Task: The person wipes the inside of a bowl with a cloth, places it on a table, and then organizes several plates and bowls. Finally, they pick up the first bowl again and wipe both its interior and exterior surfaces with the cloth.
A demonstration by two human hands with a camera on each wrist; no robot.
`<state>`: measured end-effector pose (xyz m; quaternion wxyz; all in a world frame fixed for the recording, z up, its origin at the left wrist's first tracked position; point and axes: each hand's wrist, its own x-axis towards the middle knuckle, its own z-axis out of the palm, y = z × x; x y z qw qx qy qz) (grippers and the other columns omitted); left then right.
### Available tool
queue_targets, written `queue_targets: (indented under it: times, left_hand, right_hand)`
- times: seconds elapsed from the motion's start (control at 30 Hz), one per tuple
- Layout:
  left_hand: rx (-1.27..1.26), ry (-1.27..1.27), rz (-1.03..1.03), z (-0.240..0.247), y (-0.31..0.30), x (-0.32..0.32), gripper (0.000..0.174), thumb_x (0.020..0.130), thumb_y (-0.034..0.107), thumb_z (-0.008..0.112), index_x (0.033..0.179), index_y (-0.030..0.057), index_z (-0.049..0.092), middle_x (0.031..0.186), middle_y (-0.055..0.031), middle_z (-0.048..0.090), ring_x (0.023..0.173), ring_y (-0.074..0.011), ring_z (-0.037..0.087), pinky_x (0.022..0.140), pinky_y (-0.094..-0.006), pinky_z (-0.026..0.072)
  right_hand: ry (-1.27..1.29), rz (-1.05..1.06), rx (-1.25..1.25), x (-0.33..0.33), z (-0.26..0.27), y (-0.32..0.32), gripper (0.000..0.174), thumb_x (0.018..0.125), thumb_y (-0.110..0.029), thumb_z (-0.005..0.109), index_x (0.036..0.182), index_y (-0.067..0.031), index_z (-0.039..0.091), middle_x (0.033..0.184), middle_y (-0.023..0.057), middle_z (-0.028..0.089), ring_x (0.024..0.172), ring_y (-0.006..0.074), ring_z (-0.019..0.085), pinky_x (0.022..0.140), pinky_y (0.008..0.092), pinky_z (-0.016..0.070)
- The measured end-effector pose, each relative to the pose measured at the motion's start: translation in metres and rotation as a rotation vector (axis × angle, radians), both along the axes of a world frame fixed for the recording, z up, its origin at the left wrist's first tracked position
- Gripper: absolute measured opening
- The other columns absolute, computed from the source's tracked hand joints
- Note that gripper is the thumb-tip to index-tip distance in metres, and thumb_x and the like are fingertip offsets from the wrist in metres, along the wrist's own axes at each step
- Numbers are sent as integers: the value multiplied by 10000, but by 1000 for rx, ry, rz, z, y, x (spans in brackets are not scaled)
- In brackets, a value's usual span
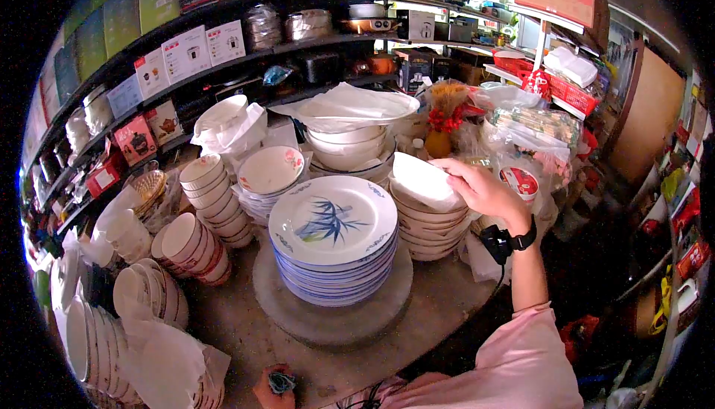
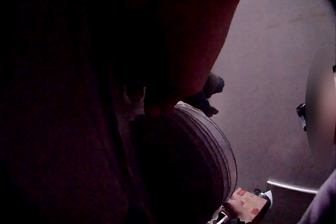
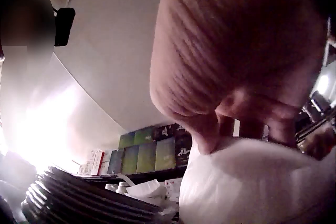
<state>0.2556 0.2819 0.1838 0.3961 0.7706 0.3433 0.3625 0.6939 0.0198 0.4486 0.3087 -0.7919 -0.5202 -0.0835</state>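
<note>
Right hand (image 1: pixel 488 195) on the tilted white bowl (image 1: pixel 423 183)

I pinched its rim over the bowl stack (image 1: pixel 432 239), right of the bamboo-patterned plates (image 1: pixel 335 260); my left hand (image 1: pixel 269 395) gripped a dark bunched cloth (image 1: pixel 281 382) nearby. I seemed to be handling the bowl, which called for a steady rim hold.

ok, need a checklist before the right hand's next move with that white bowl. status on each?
1. Right hand gripping the white bowl: ok, fingers at its rim.
2. Bowl level: not ok, tilted.
3. Bowl clear of the bowl stack under it: cannot tell.
4. Left hand empty: not ok, holds a dark bunched cloth.
5. Plate stack beside it upright: ok.
</note>
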Motion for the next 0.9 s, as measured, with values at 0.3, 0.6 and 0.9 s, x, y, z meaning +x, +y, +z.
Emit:
queue_targets:
  times: [0.3, 0.6, 0.9]
  left_hand:
    - [99, 92, 9, 6, -8, -6, 349, 726, 62, 692, 1074, 50, 695, 1009, -126, 719, 935, -296, 671, 854, -418, 512]
    - [134, 87, -103, 55, -24, -4, 306, 821, 7, 611, 1120, -22, 670, 882, -231, 682, 809, -413, 620, 760, -461, 515]
    - [-113, 145, -61, -12, 0, -14, 413, 721, 74, 717, 1133, 64, 680, 1047, -137, 691, 1017, -352, 625, 942, -470, 467]
  right_hand:
    - [208, 10, -172, -9, 10, 0, 502, 909, -126, 650, 1392, -51, 542, 1159, 212, 728, 1059, 320, 722, 909, 414, 547]
    - [-19, -107, -221, -4, -8, 6, 324, 807, -169, 729, 1058, 25, 660, 989, 271, 702, 942, 441, 689, 823, 488, 547]
    - [36, -212, 199, -2, -28, -10, 259, 806, -112, 742, 996, 41, 656, 920, 255, 707, 862, 398, 712, 756, 409, 535]
